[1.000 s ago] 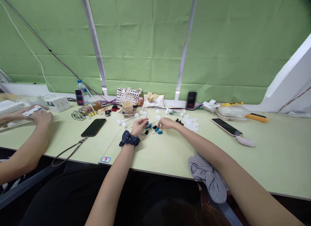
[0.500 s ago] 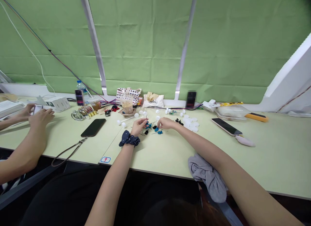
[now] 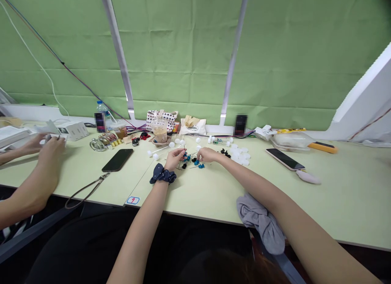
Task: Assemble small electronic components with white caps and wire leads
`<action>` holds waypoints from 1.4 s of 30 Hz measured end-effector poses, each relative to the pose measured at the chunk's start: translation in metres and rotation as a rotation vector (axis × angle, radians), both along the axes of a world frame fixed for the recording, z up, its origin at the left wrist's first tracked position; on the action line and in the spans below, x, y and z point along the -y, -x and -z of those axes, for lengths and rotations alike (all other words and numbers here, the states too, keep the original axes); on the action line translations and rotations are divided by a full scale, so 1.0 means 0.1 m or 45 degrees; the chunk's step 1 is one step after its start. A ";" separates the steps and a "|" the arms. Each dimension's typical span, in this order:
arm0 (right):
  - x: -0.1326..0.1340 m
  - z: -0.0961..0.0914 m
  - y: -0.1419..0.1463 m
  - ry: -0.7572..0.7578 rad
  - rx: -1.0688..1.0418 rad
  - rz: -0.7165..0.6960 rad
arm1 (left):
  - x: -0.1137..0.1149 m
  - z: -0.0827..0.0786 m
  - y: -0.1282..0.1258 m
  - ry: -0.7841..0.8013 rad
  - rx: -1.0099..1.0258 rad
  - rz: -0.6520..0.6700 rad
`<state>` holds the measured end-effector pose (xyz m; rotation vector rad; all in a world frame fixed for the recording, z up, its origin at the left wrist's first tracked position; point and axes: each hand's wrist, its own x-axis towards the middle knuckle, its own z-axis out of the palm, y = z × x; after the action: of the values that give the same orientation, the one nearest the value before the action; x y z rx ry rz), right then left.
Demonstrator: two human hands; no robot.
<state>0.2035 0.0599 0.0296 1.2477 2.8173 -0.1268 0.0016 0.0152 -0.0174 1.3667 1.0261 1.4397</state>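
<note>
My left hand [image 3: 175, 158], with a dark dotted scrunchie [image 3: 163, 174] on its wrist, is closed in a pinch. Between its fingertips are small blue pieces with thin stems [image 3: 185, 155], one dark stem pointing up. My right hand [image 3: 208, 154] has its fingers pressed together and pointing down at the pile, right above a blue piece [image 3: 196, 162]; whether its fingertips hold anything is hidden. Another blue piece [image 3: 201, 166] and a black piece [image 3: 184, 166] lie on the table just below the hands. More black pieces [image 3: 225, 153] lie right of my right hand.
White round caps [image 3: 240, 154] and clear tubes [image 3: 163, 149] surround the pile. Behind stand an iced drink cup [image 3: 160, 133] and a patterned bag [image 3: 152, 118]. Phones lie left [image 3: 117, 160] and right [image 3: 284, 159]. At far left a co-worker's hands [image 3: 50, 147] handle a small white object.
My right hand has shifted slightly left, its fingertips closer to the blue pieces. My left hand stays nearly in place. The co-worker's hands have turned the object they handle.
</note>
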 end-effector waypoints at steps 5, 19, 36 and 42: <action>0.03 0.02 0.00 -0.024 0.017 0.028 | 0.01 -0.01 -0.01 0.031 0.083 0.061; 0.17 0.13 0.04 -0.197 0.105 0.068 | 0.05 -0.02 0.01 0.079 0.172 0.249; 0.11 0.21 -0.06 -0.196 -0.143 0.078 | 0.06 -0.04 -0.02 -0.007 -0.011 0.081; 0.14 0.13 0.01 -0.142 -0.564 0.047 | 0.04 -0.01 -0.01 -0.028 -0.010 0.050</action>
<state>0.2022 0.0455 0.0166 1.4535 3.2102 -0.2840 0.0025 0.0116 -0.0165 1.4016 0.9857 1.4216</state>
